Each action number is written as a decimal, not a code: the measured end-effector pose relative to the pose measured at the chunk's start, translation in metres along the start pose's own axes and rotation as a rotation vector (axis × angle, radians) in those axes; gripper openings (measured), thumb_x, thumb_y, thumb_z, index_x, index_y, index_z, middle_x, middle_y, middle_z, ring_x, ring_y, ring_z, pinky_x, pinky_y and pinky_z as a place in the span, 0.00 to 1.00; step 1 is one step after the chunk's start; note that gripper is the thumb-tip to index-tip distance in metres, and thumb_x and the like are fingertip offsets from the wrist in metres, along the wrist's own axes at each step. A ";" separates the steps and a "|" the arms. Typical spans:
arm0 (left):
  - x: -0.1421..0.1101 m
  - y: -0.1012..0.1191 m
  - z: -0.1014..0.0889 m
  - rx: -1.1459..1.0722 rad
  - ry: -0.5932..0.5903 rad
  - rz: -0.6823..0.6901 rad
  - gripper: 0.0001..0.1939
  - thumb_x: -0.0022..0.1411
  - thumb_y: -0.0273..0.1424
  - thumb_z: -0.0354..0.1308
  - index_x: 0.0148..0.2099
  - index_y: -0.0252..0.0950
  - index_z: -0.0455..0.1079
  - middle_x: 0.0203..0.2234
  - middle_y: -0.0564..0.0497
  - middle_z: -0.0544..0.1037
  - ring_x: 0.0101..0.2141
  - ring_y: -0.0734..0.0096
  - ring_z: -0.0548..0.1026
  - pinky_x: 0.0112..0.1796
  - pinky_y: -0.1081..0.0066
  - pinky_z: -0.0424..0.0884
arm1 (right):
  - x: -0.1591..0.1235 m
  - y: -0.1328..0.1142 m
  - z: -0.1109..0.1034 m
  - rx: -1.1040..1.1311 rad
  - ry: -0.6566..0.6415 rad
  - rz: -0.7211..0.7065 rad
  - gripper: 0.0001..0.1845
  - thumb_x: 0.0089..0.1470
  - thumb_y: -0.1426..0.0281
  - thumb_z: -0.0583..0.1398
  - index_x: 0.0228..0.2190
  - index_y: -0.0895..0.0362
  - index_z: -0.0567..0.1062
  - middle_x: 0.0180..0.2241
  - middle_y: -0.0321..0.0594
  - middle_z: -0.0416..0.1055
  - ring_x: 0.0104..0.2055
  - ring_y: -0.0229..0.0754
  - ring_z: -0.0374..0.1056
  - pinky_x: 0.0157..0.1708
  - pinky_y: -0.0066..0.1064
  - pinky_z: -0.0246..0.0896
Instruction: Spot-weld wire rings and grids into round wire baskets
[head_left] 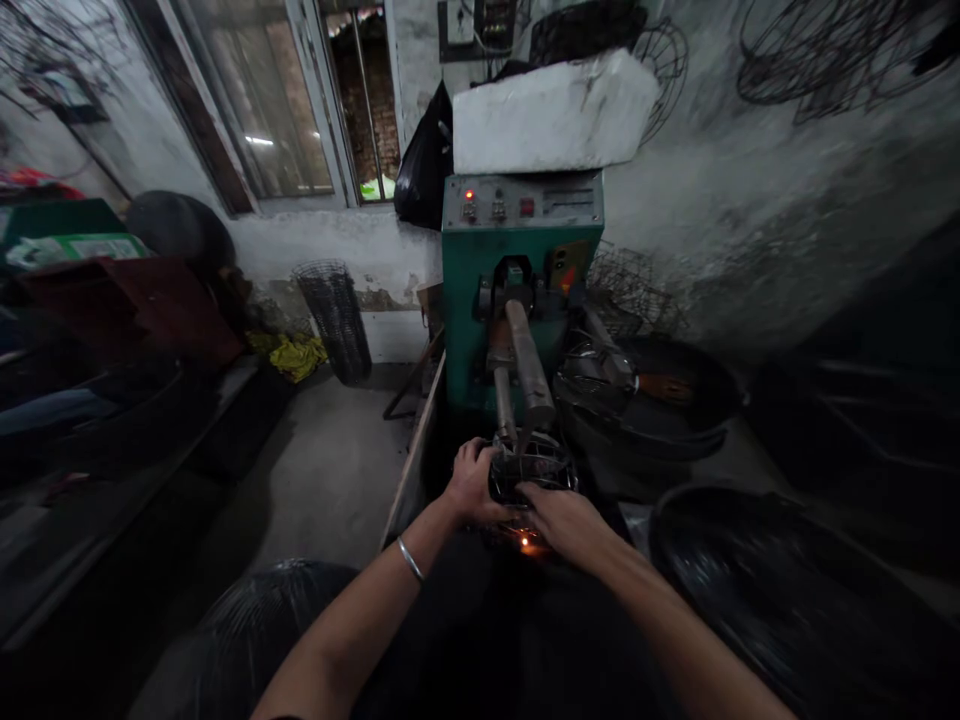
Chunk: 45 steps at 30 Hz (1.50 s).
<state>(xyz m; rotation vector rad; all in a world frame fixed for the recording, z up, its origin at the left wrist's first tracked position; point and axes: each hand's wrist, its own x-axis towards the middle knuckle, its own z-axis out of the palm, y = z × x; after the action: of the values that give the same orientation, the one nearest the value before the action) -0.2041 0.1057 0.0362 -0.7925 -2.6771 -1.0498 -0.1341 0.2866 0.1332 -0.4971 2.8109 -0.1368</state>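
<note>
A small round wire cage (551,462) sits at the ends of the welding machine's two metal arms (529,365). My left hand (476,482) grips the cage's left side, with its fingers curled over the wire. On the near right side my right hand (559,515) holds the same cage, its fingers bent against the rim. Bright orange sparks (525,542) glow just below my hands. The green welding machine (469,290) stands straight ahead, with a red light lit on its panel. Shadow hides the cage's underside.
A white foam block (551,115) rests on the machine. Dark round basins (675,390) stand at the right, one holding an orange-handled tool (664,388). A rolled wire mesh (334,320) leans by the wall near a yellow cloth (296,357). A board edge (420,440) runs left of my hands.
</note>
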 end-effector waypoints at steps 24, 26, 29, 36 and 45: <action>-0.005 0.008 -0.002 0.030 0.068 -0.008 0.52 0.31 0.47 0.77 0.58 0.35 0.64 0.55 0.37 0.59 0.58 0.38 0.59 0.59 0.42 0.60 | -0.053 0.033 0.060 0.364 0.286 0.033 0.19 0.62 0.70 0.49 0.48 0.55 0.75 0.43 0.44 0.79 0.43 0.49 0.76 0.42 0.35 0.71; -0.003 0.006 -0.002 0.023 0.104 -0.049 0.51 0.32 0.46 0.77 0.58 0.35 0.63 0.56 0.37 0.59 0.59 0.38 0.58 0.59 0.42 0.61 | -0.057 0.033 0.075 0.378 0.247 0.062 0.18 0.62 0.71 0.49 0.47 0.56 0.75 0.42 0.45 0.79 0.44 0.49 0.76 0.43 0.36 0.70; 0.002 0.003 -0.003 0.010 0.137 -0.102 0.51 0.32 0.44 0.78 0.58 0.36 0.63 0.56 0.37 0.59 0.59 0.39 0.58 0.58 0.43 0.62 | -0.061 0.031 0.095 0.417 0.199 0.102 0.17 0.62 0.72 0.50 0.45 0.55 0.76 0.41 0.44 0.79 0.43 0.48 0.76 0.44 0.36 0.70; 0.015 0.004 -0.004 0.040 0.122 -0.105 0.50 0.32 0.43 0.78 0.57 0.36 0.62 0.56 0.38 0.59 0.59 0.39 0.58 0.59 0.42 0.60 | -0.060 0.031 0.106 0.485 0.219 0.111 0.18 0.62 0.70 0.49 0.46 0.56 0.76 0.44 0.44 0.78 0.46 0.47 0.75 0.46 0.36 0.68; 0.022 0.005 -0.004 0.027 0.093 -0.152 0.51 0.32 0.43 0.79 0.57 0.36 0.62 0.57 0.38 0.58 0.60 0.38 0.58 0.58 0.42 0.60 | -0.057 0.027 0.107 0.433 0.210 0.176 0.18 0.62 0.70 0.49 0.46 0.57 0.75 0.44 0.46 0.78 0.45 0.49 0.75 0.46 0.39 0.69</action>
<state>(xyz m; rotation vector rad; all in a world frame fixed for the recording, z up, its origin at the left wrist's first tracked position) -0.2203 0.1152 0.0487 -0.5283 -2.7002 -1.0536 -0.0600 0.3271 0.0423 -0.1392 2.8814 -0.7789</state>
